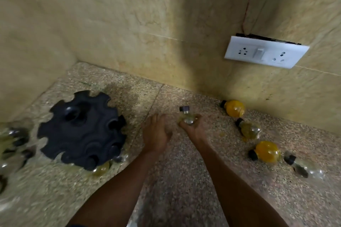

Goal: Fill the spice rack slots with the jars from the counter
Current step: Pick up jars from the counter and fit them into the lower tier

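A dark round spice rack [82,130] with notched slots stands on the speckled counter at the left. One jar [101,169] sits in its front edge slot. My right hand [191,129] is shut on a small clear jar with a dark cap [186,115], held above the counter's middle. My left hand [156,133] hovers just left of it, fingers loosely curled, holding nothing. Several more round jars lie on their sides at the right: a yellow one [234,108], a paler one [249,129], another yellow one [265,151] and a clear one [300,167].
Tiled walls meet in a corner behind the rack. A white socket and switch plate [265,52] is on the back wall at the right. Blurred dark-capped jars [16,140] lie at the far left edge of the counter [180,180].
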